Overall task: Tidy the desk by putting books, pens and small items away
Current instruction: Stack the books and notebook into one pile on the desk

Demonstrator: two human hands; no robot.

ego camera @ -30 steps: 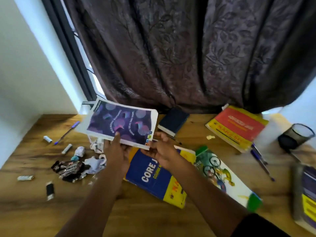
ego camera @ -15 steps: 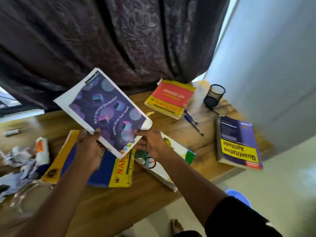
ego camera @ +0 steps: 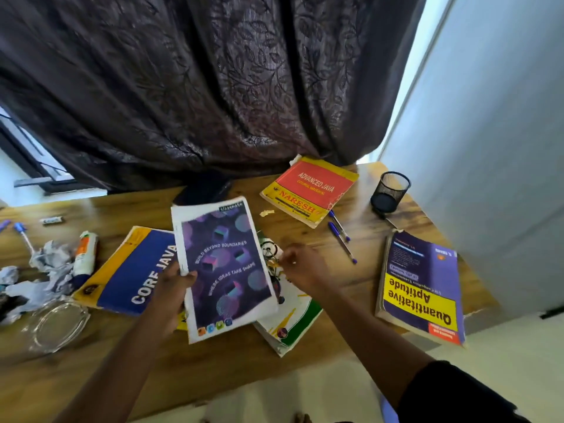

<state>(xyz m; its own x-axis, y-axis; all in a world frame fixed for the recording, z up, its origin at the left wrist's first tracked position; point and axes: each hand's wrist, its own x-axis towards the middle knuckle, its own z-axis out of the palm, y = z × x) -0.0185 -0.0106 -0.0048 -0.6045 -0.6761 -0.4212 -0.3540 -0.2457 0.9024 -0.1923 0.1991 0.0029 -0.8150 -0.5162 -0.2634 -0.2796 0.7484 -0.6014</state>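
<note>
My left hand (ego camera: pixel 171 288) grips the left edge of a purple notebook (ego camera: pixel 225 267), held over the desk. My right hand (ego camera: pixel 300 268) hovers just right of it with loosely curled fingers, holding nothing, above a white and green notebook (ego camera: pixel 293 319). A blue and yellow Core Java book (ego camera: pixel 131 270) lies under my left hand. A red Advanced Java book (ego camera: pixel 311 189) lies at the back. The Quantitative Aptitude book (ego camera: pixel 421 288) lies at the right edge. Two blue pens (ego camera: pixel 340 233) lie between them.
A black mesh pen cup (ego camera: pixel 390 190) stands at the back right. Crumpled paper (ego camera: pixel 45 270), a glue tube (ego camera: pixel 85 253), a glass ashtray (ego camera: pixel 56 325) and more pens (ego camera: pixel 21 233) lie on the left. A dark notebook (ego camera: pixel 204 186) sits under the curtain (ego camera: pixel 213 87).
My right hand has let go of the purple notebook and moved right. My left hand alone now holds it, lowered and turned more upright over the books. The view shifted a little.
</note>
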